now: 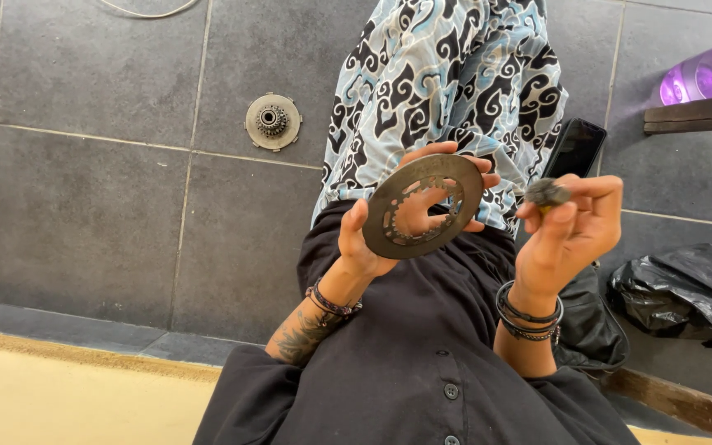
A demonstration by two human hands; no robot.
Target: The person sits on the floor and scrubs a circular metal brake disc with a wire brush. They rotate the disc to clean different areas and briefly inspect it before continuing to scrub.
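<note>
there is one view only, from a camera on the person's head, tilted steeply down over the lap. it sits close: the left hand (389, 222) and right hand (570, 218) fill the centre and centre right of the frame, held near the lens. grey floor tiles (84, 198) take the upper left, farther off. the black shirt (422, 371) runs off the bottom edge.

Plenty of open grey tile floor (84, 206) off to the left, only a round toothed metal hub (273, 122) sitting there on its own. Right side's tighter: a dark phone (574, 147), a crumpled black plastic bag (686, 292) and a low wooden shelf (696, 114) crowd that side.
</note>
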